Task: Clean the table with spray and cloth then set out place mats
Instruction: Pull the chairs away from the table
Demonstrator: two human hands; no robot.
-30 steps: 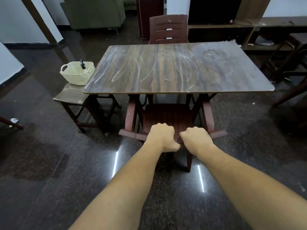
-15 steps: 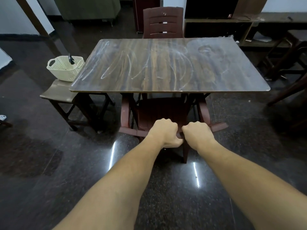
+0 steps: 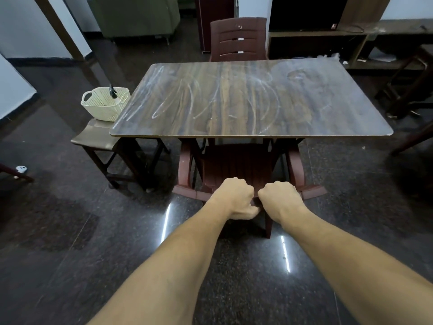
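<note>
Hands on the near chair (image 3: 236, 165) right now: left hand (image 3: 234, 198) and right hand (image 3: 280, 198) sit side by side, almost touching, fingers (image 3: 242, 186) curled tight over the top edge of its backrest. That chair is tucked under the bench (image 3: 246, 102), one wood-grain top smeared with white streaks. Two maroon chairs in all; the far chair (image 3: 237, 38) stands at the opposite edge. Just left of the bench, one cream basket (image 3: 103, 106) sits on one brown stool (image 3: 93, 137), a black nozzle (image 3: 113, 91) poking out. Dark polished floor (image 3: 70, 231) reflects two strip lights; green sofa (image 3: 136, 17) and low shelf (image 3: 316, 43) line the back.
</note>
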